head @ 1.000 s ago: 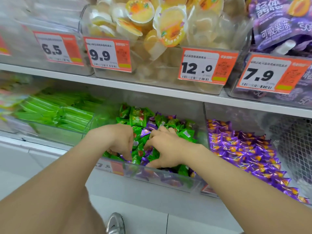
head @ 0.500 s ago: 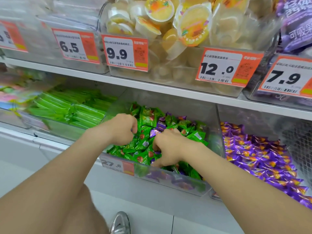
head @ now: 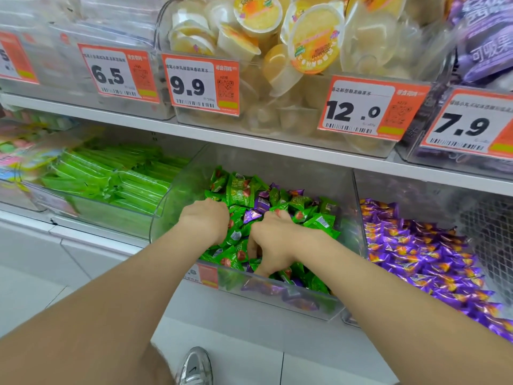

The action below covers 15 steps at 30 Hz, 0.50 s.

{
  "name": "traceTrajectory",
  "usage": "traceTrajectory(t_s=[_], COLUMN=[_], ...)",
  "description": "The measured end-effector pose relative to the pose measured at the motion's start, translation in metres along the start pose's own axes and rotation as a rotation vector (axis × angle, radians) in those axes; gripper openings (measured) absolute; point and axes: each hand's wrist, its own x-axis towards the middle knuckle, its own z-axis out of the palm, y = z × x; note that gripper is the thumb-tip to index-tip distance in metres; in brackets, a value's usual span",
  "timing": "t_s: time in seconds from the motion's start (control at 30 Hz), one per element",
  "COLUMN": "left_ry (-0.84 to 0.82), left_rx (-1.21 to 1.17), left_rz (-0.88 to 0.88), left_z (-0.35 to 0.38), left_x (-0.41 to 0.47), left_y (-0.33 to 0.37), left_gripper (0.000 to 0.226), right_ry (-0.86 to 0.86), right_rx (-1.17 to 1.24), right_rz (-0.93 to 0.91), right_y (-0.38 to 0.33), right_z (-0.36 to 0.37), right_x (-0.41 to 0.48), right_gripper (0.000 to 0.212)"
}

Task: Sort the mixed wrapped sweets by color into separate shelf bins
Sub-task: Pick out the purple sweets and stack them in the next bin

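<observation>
A clear middle bin holds green wrapped sweets with purple wrapped sweets mixed in. Both my hands are inside it. My left hand is curled into a fist on the left side of the pile, back up, its palm side hidden. My right hand digs into the pile near the bin's front, thumb and fingers curled down around sweets. To the right, a neighbouring bin is filled with purple sweets.
To the left stands a bin of long green packets. The white shelf above carries bins of jelly cups with orange price tags. My shoe is on the pale floor below.
My left fist has come down onto the pile. My right hand has pushed deeper into the sweets near the bin's front. The camera has moved closer to the shelf.
</observation>
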Motion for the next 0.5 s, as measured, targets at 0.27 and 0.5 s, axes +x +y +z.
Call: traceTrajectory(t_s=[0.27, 0.5], left_ry=[0.12, 0.336], left_rx=[-0.272, -0.525], left_rz=[-0.008, 0.011], left_z=[-0.005, -0.026], left_x=[0.0, -0.018], left_y=[-0.006, -0.012], left_gripper=[0.02, 0.01], right_ry=[0.15, 0.396], right_rx=[0.092, 0.348], right_rz=[-0.049, -0.016], right_y=[0.007, 0.027], right_z=[0.004, -0.013], right_x=[-0.009, -0.03], right_gripper=[0.036, 0.032])
